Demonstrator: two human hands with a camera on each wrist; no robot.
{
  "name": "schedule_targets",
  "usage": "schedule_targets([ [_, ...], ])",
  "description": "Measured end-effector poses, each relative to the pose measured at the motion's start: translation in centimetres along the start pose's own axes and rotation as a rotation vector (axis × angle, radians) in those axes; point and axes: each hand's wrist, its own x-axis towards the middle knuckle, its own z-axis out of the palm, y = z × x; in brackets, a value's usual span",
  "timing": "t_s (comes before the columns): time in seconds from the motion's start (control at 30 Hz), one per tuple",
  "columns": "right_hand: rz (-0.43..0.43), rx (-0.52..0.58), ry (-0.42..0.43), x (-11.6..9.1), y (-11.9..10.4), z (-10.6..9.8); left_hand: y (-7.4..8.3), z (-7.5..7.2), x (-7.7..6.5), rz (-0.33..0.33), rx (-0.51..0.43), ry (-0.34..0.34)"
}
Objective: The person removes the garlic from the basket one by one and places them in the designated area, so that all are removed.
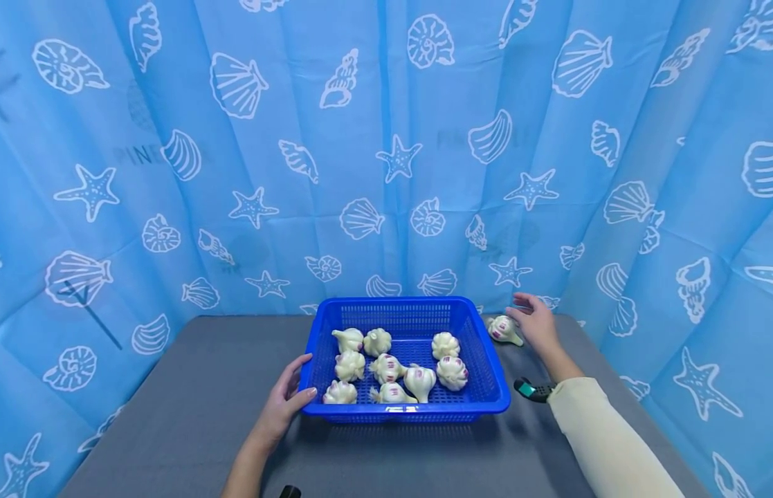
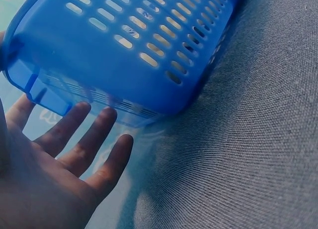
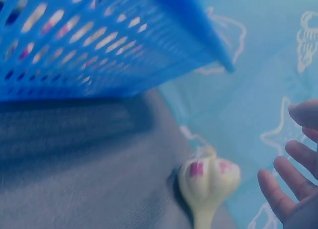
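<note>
A blue plastic basket point(image 1: 405, 409) with slotted walls holds several garlic bulbs point(image 1: 419, 379), white with purplish marks. At its left end, my left hand point(image 1: 280, 408) holds the rim, thumb on the rim and the other fingers along the outside. In the left wrist view those fingers point(image 2: 94, 134) spread loosely below the rim. One more garlic bulb point(image 1: 504, 329) lies on the table, just right of the basket. My right hand point(image 1: 535, 324) hovers beside that bulb with fingers apart. In the right wrist view the bulb point(image 3: 208, 177) shows a gap from the fingertips.
A grey cloth-covered table point(image 1: 193, 415) carries the basket. A blue curtain point(image 1: 374, 173) with white shell and starfish prints hangs behind and at both sides. A dark band with a teal face point(image 1: 534, 389) is by the right wrist. A small black object point(image 1: 290, 492) shows at the bottom edge.
</note>
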Motion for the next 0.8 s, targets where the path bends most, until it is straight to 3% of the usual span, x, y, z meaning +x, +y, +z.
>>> schedule_targets([
  [0.47,-0.054,0.037,0.000,0.7,-4.2,-0.1,-0.1,-0.1,0.0,0.005,0.003,-0.004],
  [0.8,-0.072,0.080,-0.045,1.3,-6.7,1.1,0.0,-0.1,-0.1,-0.004,-0.002,-0.011],
])
